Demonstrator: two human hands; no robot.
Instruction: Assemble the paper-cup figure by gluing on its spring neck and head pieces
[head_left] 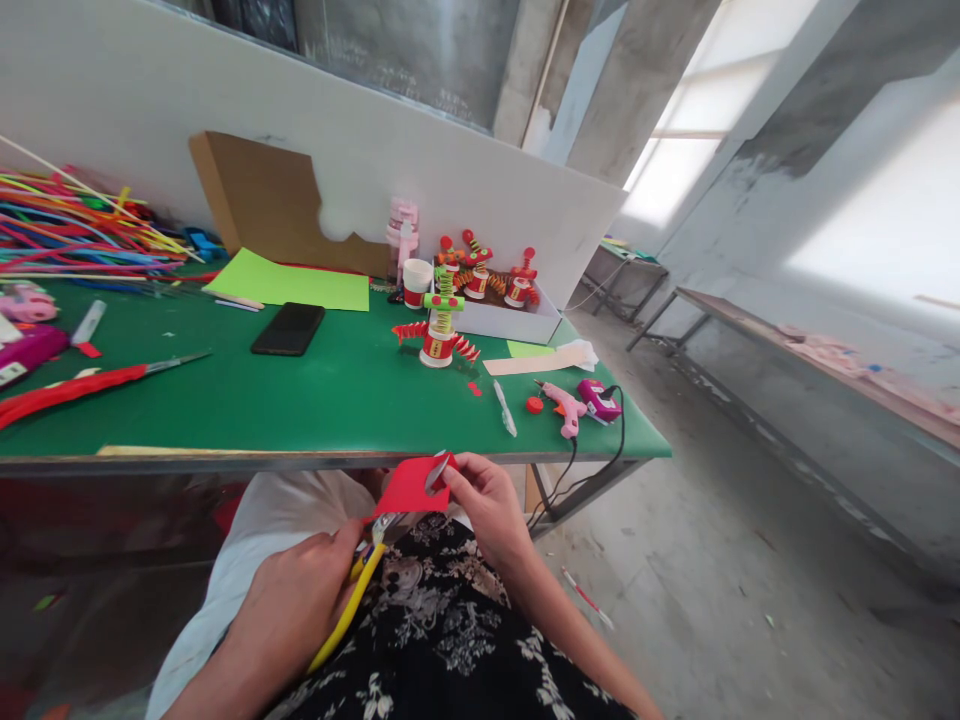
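Observation:
My left hand [300, 585] is closed around a pair of yellow-handled cutters [351, 620]. Their metal head lies at the lower edge of a piece of red paper [409, 487], and part of the jaws is hidden beneath it. Between the thumb and fingers of my right hand [484, 497], the paper is pinched at its right side, together with a small greyish piece [437, 473]. Both hands are above my lap, just below the table's front edge. A finished-looking figure [437, 345] with a red cup body, folded red paper arms and a green coil stands on the table.
On the green table [360, 400] are a black phone [288, 329], green paper [300, 285], a pink glue gun [564, 408] and a white pen-like tool [505, 408]. Several figures stand in a white box [502, 322]. Pipe cleaners [82, 235] lie at left; a cable hangs at right.

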